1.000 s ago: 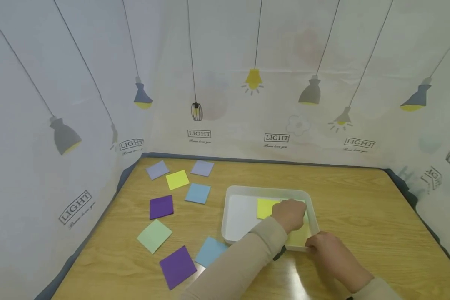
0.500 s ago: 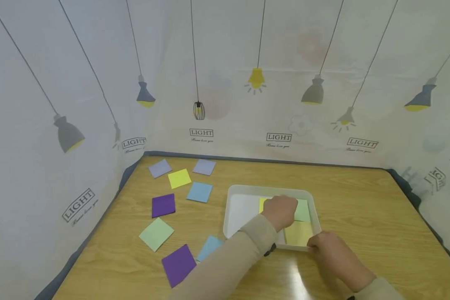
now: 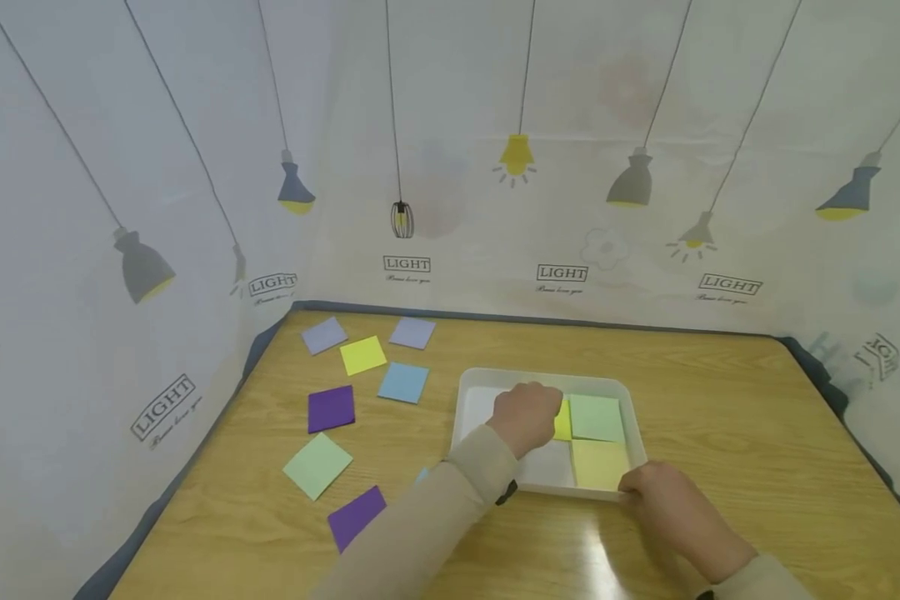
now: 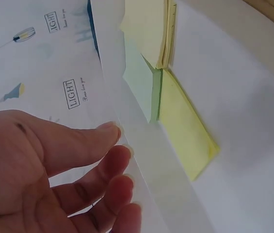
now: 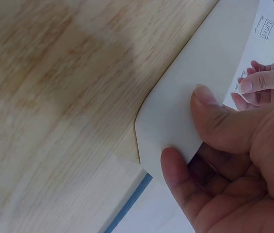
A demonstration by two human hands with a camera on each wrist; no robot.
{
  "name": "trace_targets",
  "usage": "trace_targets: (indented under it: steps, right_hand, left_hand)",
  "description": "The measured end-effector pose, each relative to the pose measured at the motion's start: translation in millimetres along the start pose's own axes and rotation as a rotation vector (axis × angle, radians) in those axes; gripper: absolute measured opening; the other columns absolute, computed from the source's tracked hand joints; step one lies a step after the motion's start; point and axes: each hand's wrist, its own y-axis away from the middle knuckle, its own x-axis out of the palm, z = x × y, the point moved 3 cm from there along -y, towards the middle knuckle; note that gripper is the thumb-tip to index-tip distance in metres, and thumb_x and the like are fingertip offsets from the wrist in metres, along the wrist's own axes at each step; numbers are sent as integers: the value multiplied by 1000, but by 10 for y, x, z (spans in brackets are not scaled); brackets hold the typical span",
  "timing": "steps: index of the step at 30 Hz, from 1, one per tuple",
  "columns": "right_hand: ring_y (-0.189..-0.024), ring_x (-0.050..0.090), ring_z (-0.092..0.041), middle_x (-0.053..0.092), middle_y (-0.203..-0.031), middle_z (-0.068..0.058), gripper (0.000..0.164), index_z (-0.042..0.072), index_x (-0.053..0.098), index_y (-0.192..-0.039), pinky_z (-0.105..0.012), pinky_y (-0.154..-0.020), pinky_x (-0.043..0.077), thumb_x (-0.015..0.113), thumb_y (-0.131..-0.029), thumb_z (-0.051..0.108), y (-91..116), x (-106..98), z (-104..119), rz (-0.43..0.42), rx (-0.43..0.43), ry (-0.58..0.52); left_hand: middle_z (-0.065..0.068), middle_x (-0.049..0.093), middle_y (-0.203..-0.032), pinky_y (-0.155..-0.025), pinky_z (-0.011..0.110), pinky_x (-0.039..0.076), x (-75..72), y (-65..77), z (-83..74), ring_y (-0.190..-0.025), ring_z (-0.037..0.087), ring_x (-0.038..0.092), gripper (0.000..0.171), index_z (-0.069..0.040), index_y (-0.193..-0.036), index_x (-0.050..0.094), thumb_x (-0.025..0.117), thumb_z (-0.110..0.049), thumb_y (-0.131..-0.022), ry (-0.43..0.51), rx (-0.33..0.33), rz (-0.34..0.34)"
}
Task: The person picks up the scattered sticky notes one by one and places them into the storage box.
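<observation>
A white tray [image 3: 487, 379] sits on the table, with three pads of sticky notes in its right part: a light green pad [image 3: 597, 418] at the back, a pale yellow pad [image 3: 600, 464] in front and a bright yellow pad [image 4: 185, 126] beside the green one. My left hand [image 3: 525, 417] is over the tray's middle, partly covering the bright yellow pad. In the left wrist view its fingers are loosely bent, thumb near the index finger, with nothing between them. My right hand [image 3: 678, 508] pinches the tray's front right corner between thumb and fingers.
Left of the tray lie more sticky-note squares: lavender [image 3: 412, 332], yellow [image 3: 363, 356], blue [image 3: 403, 382], purple [image 3: 332, 408] and green [image 3: 318, 466]. My left sleeve [image 3: 412, 525] covers part of another purple square [image 3: 356, 517]. A lamp-printed curtain [image 3: 465, 167] surrounds the table [image 3: 720, 417].
My left hand has moved left from over the green pad, uncovering the green and pale yellow pads. My right hand keeps its hold on the tray corner. The view has shifted slightly.
</observation>
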Motion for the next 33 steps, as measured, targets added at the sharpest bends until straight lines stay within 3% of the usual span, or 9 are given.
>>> trace_targets:
  steps: [12, 21, 27, 33]
  right_hand:
    - [-72, 64, -12, 73, -76, 0, 11, 12, 77, -75, -32, -66, 58, 81, -77, 2, -26, 4, 5, -6, -21, 10]
    - [-72, 63, -11, 73, -76, 0, 10, 10, 77, -75, -32, -66, 58, 81, -77, 1, -29, 37, -7, -2, -8, 12]
    - [-70, 61, -9, 72, -74, 2, 13, 14, 75, -72, -31, -65, 57, 82, -77, 3, -31, 24, 1, -6, -6, 13]
    - [-71, 60, -9, 71, -74, 3, 13, 14, 75, -73, -31, -66, 56, 81, -79, 4, -34, 23, -8, 14, 29, -7]
  left_hand:
    - [-5, 73, -107, -62, 29, 54, -46, 162, 177, -86, 11, 66, 17, -21, -113, 70, 65, -16, -98, 0, 7, -11]
    - [-4, 71, -100, -64, 26, 55, -118, 365, 357, -90, 12, 66, 10, -18, -107, 71, 67, -19, -98, 15, 37, -48]
    - [-3, 68, -91, -65, 25, 53, -70, 454, 510, -83, 12, 61, 4, -16, -99, 70, 67, -16, -97, 15, 76, -84]
    - [-1, 63, -87, -60, 26, 48, -19, 556, 665, -77, 14, 56, 3, -16, -94, 66, 66, -15, -97, 2, 51, -85]
